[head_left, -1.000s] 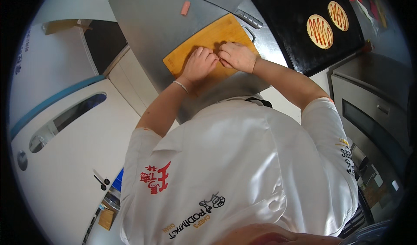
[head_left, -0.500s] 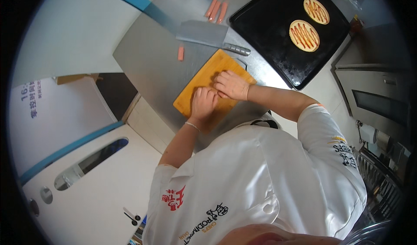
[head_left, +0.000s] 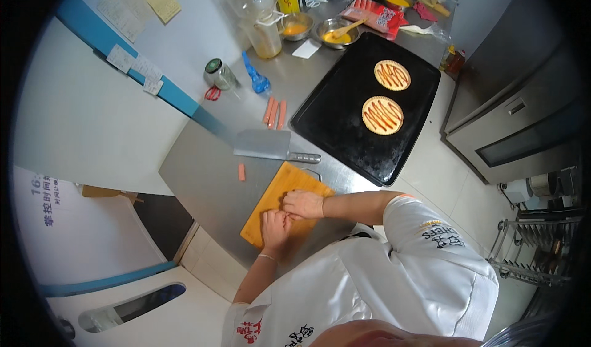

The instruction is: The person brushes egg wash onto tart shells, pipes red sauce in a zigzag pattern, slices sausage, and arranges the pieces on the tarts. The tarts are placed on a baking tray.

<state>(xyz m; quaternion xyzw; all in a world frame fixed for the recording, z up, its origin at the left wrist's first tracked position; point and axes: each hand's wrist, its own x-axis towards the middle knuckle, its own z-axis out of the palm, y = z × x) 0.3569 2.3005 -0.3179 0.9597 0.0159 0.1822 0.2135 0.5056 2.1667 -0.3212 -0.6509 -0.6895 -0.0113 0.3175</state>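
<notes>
My left hand (head_left: 275, 227) and right hand (head_left: 303, 204) meet, fingers curled, over something tiny on the orange cutting board (head_left: 278, 198); what they pinch, I can't tell. I'd work it gently, low over the board. Beyond lie the cleaver (head_left: 265, 145) and black tray (head_left: 335, 116).

Two round sauced tarts (head_left: 383, 115) are set on a black baking tray (head_left: 332, 122); left of the tray, three sausages (head_left: 274, 112) and a cleaver (head_left: 265, 144) are laid; beyond it, two metal bowls (head_left: 335, 32) are placed

White wall (head_left: 92, 119), pale tiled floor (head_left: 449, 181)
</notes>
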